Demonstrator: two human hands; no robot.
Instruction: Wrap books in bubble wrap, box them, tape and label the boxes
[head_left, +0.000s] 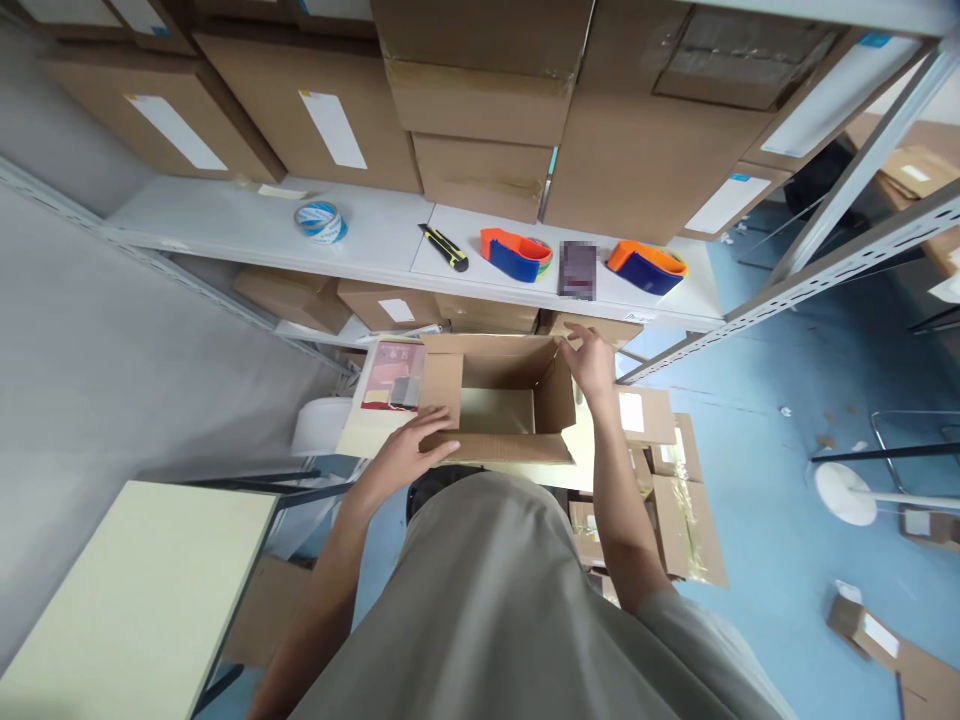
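An open cardboard box (517,448) sits on a pale tabletop (360,432) right in front of my body, its flaps folded outward. Through its opening shows a cream surface of the same colour as the tabletop. My left hand (409,447) lies at the box's near left corner, fingers stretched over the left and near flaps. At the far right corner, my right hand (590,362) pinches the edge of the box between thumb and fingers. A reddish printed packet (393,376) lies left of the box, partly beside its left flap.
On the shelf (375,240) ahead lie a tape roll (321,222), a box cutter (444,247) and two orange-and-blue bands (516,254). Stacked cartons (480,170) fill the shelf behind them. Several cartons (679,500) stand on the right. A metal shelf post (817,280) rises at right.
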